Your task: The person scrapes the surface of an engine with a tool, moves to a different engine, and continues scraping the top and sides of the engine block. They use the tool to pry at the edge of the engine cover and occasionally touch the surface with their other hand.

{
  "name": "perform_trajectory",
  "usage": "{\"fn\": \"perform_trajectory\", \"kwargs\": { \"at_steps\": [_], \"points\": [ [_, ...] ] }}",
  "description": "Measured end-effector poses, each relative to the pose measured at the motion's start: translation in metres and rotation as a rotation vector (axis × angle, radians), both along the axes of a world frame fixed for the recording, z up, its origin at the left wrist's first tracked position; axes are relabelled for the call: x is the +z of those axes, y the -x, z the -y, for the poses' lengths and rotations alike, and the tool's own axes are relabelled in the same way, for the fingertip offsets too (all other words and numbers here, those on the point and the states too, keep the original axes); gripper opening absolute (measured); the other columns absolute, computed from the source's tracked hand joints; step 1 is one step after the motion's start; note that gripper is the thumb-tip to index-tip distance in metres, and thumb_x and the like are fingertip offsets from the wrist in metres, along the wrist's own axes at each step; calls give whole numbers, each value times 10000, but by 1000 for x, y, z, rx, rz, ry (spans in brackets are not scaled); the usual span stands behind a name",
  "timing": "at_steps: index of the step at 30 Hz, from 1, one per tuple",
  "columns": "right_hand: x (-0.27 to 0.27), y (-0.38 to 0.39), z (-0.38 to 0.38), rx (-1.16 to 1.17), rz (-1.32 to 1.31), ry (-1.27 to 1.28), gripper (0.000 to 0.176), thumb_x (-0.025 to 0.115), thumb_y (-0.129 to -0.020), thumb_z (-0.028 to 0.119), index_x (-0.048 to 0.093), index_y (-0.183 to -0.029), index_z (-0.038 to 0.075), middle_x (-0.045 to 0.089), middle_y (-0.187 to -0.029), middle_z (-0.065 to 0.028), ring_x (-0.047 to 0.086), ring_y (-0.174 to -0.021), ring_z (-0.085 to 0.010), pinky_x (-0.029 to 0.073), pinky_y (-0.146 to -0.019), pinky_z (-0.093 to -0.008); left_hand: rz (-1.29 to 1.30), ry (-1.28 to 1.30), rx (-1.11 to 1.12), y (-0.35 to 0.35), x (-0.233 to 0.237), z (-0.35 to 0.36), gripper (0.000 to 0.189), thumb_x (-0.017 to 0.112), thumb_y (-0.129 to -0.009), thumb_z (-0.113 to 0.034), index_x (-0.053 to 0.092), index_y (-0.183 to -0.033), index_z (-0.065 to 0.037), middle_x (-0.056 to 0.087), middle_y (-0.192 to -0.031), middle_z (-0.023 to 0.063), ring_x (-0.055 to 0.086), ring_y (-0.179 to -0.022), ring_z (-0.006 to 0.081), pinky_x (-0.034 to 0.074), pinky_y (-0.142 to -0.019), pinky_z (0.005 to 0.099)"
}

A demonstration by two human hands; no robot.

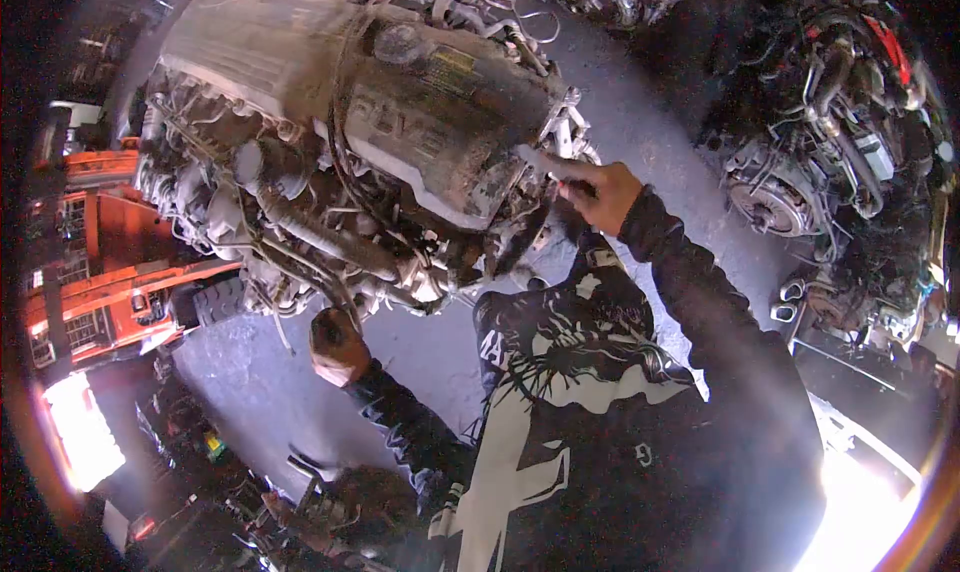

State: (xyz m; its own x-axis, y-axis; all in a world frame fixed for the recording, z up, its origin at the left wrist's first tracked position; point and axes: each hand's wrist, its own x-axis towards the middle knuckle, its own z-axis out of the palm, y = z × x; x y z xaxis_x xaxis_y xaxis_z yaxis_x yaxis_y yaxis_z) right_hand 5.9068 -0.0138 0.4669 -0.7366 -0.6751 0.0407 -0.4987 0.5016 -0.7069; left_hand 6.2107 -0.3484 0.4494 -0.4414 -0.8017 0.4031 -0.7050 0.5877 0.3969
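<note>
A large dirty car engine (pixel 400 122) fills the upper middle of the head view, with hoses and wires hanging from it. My right hand (pixel 600 194) is raised against the engine's right end and grips a small tool (pixel 548 162) pressed to it. My left hand (pixel 338 347) is closed under the engine's lower left side, at a hose or pipe; what it grips is hidden. Both arms wear dark sleeves, and a black shirt with a white print fills the lower middle.
A second engine (pixel 840 152) with pulleys and red parts stands at the right. An orange forklift (pixel 110 272) and its tyre (pixel 215 300) sit at the left. Grey concrete floor (pixel 650 92) lies between the engines. Loose parts litter the lower left.
</note>
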Motion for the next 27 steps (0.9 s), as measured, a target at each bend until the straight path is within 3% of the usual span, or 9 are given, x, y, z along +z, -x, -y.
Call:
{"fn": "perform_trajectory", "kwargs": {
  "at_steps": [3, 7, 11, 14, 15, 18, 23, 26, 27],
  "points": [
    [-24, 28, -6, -268, -73, 35, 363, 569, -940, 276, 632, -1295, 318, 714, -996, -184, 691, -883, -392, 559, -802, -472, -4, 1, 6, -2, -1, -2, 173, 683, -897, -242, 733, -894, -77, 725, -821, 117, 698, -712, 297, 541, -634, 397],
    [4, -12, 6, 0, -120, 35, 459, 616, -903, 114, 608, -1350, 220, 714, -1013, -189, 721, -852, -323, 559, -763, -378, 2, -1, 9, 3, 7, -5, 186, 679, -903, -260, 729, -883, -83, 723, -820, 117, 694, -704, 303, 532, -613, 407],
    [7, 7, -8, -253, -80, 23, 462, 660, -892, 132, 611, -1344, 215, 694, -974, -228, 702, -894, -365, 559, -761, -370, 102, 46, 3, -7, -4, -6, 194, 671, -904, -266, 732, -879, -84, 722, -818, 121, 695, -698, 308, 529, -603, 409],
    [10, -7, -17, -34, -23, -198, 441, 649, -902, 149, 615, -1338, 203, 694, -952, -222, 710, -865, -351, 559, -726, -378, 58, 43, -11, -6, 1, -16, 209, 669, -903, -283, 737, -878, -87, 722, -809, 123, 699, -700, 310, 533, -607, 403],
    [-6, -18, -18, 2, -41, 38, 429, 654, -905, 164, 620, -1331, 197, 690, -953, -228, 711, -866, -345, 558, -709, -394, 35, 25, -5, -6, 3, -20, 227, 668, -905, -302, 738, -876, -88, 721, -802, 123, 699, -697, 309, 532, -605, 401],
    [-15, -2, 5, -188, -50, 7, 353, 646, -909, 233, 664, -1261, 229, 704, -940, -220, 685, -852, -425, 564, -790, -469, -8, -21, 1, 4, 6, -3, 256, 667, -907, -335, 740, -873, -92, 720, -791, 123, 694, -687, 308, 527, -600, 398],
    [16, -29, 16, 14, 10, 100, 480, 631, -904, 160, 578, -1368, 271, 709, -1005, -184, 694, -882, -384, 577, -794, -440, -51, -43, -16, 0, 1, -2, 268, 672, -903, -354, 739, -868, -97, 716, -784, 123, 685, -674, 308, 520, -600, 402],
    [2, -13, 23, -181, -96, 212, 499, 628, -897, 140, 573, -1373, 279, 707, -1022, -180, 689, -866, -401, 576, -790, -439, -55, -30, -8, -2, -1, -4, 263, 676, -902, -352, 736, -860, -99, 711, -771, 117, 680, -670, 307, 518, -604, 408],
    [1, -14, 21, -210, -44, -25, 467, 642, -886, 156, 605, -1341, 253, 713, -997, -179, 688, -871, -402, 573, -794, -453, -47, -47, -5, -3, -2, -4, 262, 677, -901, -354, 735, -859, -102, 710, -768, 113, 677, -671, 308, 516, -604, 411]
  ]
}}
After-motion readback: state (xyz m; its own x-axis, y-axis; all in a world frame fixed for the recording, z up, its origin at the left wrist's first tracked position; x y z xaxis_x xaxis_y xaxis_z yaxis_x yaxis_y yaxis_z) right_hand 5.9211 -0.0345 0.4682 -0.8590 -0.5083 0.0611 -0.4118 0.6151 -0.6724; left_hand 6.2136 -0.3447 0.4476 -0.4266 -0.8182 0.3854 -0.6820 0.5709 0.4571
